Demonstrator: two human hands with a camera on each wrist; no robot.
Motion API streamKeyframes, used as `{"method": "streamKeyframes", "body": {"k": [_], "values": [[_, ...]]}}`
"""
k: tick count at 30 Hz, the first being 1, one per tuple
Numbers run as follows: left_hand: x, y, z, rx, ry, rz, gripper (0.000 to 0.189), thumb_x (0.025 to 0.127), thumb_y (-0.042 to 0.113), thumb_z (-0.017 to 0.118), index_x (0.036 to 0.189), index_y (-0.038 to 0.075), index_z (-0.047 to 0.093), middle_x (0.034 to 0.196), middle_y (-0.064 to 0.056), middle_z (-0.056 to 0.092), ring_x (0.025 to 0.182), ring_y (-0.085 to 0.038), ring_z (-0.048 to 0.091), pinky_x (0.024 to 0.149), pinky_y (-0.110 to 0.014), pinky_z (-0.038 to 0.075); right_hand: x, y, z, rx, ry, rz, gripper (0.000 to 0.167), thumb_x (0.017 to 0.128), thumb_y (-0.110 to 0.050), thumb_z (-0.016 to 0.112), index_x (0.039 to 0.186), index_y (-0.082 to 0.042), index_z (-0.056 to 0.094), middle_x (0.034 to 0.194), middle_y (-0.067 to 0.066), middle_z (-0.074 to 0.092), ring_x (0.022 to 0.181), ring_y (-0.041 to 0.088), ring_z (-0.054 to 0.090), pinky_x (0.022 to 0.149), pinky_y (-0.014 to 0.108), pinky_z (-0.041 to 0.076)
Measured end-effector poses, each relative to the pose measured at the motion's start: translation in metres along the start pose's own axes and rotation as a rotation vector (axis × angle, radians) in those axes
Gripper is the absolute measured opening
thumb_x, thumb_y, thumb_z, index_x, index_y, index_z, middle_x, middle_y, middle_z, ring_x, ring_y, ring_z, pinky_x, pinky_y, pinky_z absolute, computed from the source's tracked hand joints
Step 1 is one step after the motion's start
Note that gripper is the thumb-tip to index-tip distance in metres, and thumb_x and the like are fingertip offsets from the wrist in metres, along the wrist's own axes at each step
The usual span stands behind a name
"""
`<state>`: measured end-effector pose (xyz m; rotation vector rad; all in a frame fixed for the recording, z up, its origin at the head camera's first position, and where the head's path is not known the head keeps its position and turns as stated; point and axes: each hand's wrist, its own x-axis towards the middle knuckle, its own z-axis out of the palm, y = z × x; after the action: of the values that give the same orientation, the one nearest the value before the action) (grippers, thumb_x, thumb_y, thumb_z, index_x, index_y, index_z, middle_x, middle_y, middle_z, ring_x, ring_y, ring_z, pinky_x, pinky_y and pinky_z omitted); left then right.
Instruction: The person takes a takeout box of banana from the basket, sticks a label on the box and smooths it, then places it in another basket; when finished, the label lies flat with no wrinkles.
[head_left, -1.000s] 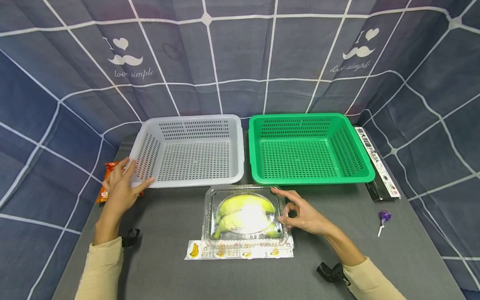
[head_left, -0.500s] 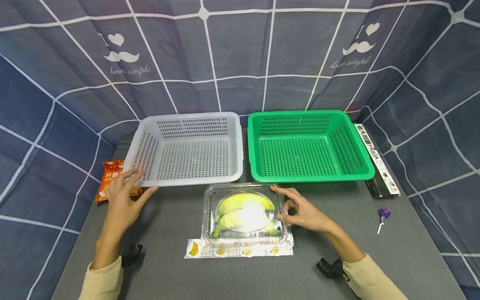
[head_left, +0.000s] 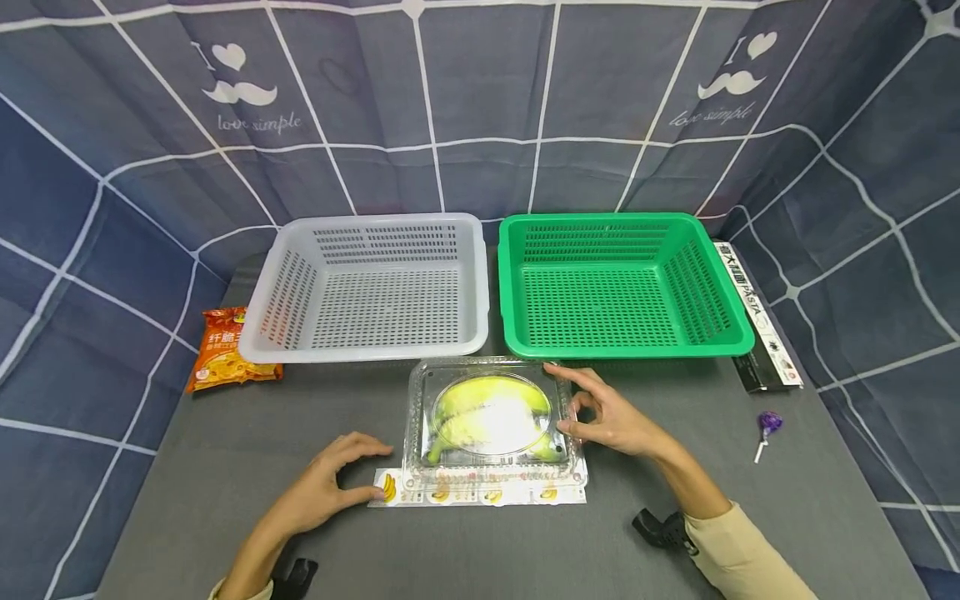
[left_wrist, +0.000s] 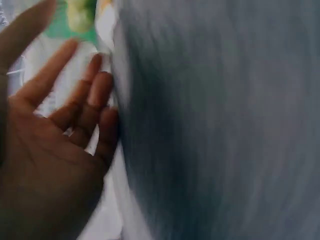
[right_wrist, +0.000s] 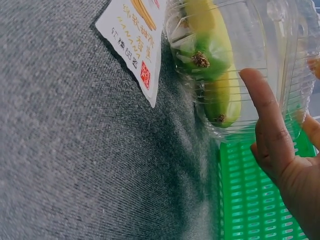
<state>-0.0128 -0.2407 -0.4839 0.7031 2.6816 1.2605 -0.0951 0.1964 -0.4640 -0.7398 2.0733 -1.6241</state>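
A clear plastic clamshell box (head_left: 491, 475) with yellow-green bananas (right_wrist: 220, 90) inside sits at the middle of the table. Under its near edge lies a white paper strip (head_left: 480, 497) printed with bananas. My right hand (head_left: 618, 425) rests at the box's right side, thumb against the side wall and index finger stretched to the far right corner. Left of the box, my left hand (head_left: 322, 487) hovers low with fingers loosely bent and thumb apart, its thumb tip close to the strip's left end. Nothing is in that palm in the left wrist view, which is blurred.
A white basket (head_left: 363, 354) and a green basket (head_left: 630, 351) stand side by side behind the box. An orange snack bag (head_left: 225, 354) lies at the left. On the right are a black-and-white pasta box (head_left: 765, 342) and a purple lollipop (head_left: 768, 422).
My left hand has left the white basket's front left corner and come right and nearer, beside the clamshell box. The snack bag is now uncovered. My right hand stays at the box.
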Motion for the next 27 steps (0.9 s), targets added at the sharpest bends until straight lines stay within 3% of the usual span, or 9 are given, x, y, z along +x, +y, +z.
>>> {"method": "streamKeyframes", "body": {"k": [4, 9, 16, 19, 23, 27], "values": [[-0.004, -0.004, 0.01, 0.031, -0.062, -0.021, 0.059, 0.071, 0.036, 0.084, 0.126, 0.031, 0.063, 0.121, 0.008, 0.056, 0.109, -0.007, 0.044, 0.09, -0.033, 0.028, 0.001, -0.001, 0.0, -0.004, 0.005, 0.011, 0.078, 0.088, -0.004, 0.071, 0.154, -0.013, 0.03, 0.137, 0.02, 0.03, 0.073, 0.009, 0.058, 0.056, 0.039, 0.056], [-0.003, -0.006, 0.012, 0.057, -0.109, 0.037, 0.063, 0.069, 0.032, 0.086, 0.127, 0.031, 0.061, 0.117, 0.011, 0.053, 0.103, -0.006, 0.044, 0.086, -0.028, 0.019, 0.0, -0.001, 0.0, 0.012, -0.004, 0.029, 0.078, 0.089, -0.004, 0.07, 0.154, -0.014, 0.03, 0.14, 0.02, 0.028, 0.07, 0.012, 0.061, 0.057, 0.039, 0.056], [0.001, -0.005, 0.014, 0.09, -0.151, 0.06, 0.061, 0.069, 0.026, 0.086, 0.125, 0.027, 0.063, 0.113, 0.013, 0.056, 0.1, -0.003, 0.044, 0.085, -0.028, 0.016, 0.0, 0.001, 0.0, 0.01, -0.008, 0.027, 0.076, 0.089, -0.004, 0.069, 0.154, -0.014, 0.03, 0.141, 0.021, 0.028, 0.07, 0.014, 0.062, 0.056, 0.04, 0.056], [0.001, -0.003, 0.013, 0.075, -0.169, 0.064, 0.055, 0.072, 0.029, 0.083, 0.123, 0.028, 0.063, 0.102, 0.014, 0.056, 0.093, -0.003, 0.045, 0.083, -0.027, 0.02, 0.0, 0.001, 0.0, 0.008, -0.009, 0.03, 0.076, 0.089, -0.004, 0.069, 0.154, -0.014, 0.03, 0.143, 0.021, 0.027, 0.07, 0.014, 0.062, 0.056, 0.04, 0.056], [-0.001, -0.003, 0.009, -0.145, -0.255, 0.09, 0.043, 0.082, 0.024, 0.077, 0.122, 0.02, 0.063, 0.091, 0.006, 0.058, 0.084, -0.006, 0.051, 0.077, -0.023, 0.038, 0.0, 0.001, 0.0, 0.0, -0.01, 0.026, 0.076, 0.089, -0.004, 0.069, 0.154, -0.013, 0.03, 0.143, 0.021, 0.027, 0.07, 0.014, 0.062, 0.056, 0.039, 0.056], [-0.004, -0.002, 0.005, -0.484, -0.445, 0.08, 0.035, 0.092, 0.009, 0.065, 0.126, 0.007, 0.059, 0.108, -0.01, 0.063, 0.091, -0.009, 0.057, 0.078, -0.024, 0.05, -0.001, 0.0, 0.001, -0.012, -0.005, 0.017, 0.076, 0.089, -0.004, 0.069, 0.154, -0.012, 0.03, 0.141, 0.022, 0.029, 0.07, 0.013, 0.061, 0.056, 0.038, 0.056]]}}
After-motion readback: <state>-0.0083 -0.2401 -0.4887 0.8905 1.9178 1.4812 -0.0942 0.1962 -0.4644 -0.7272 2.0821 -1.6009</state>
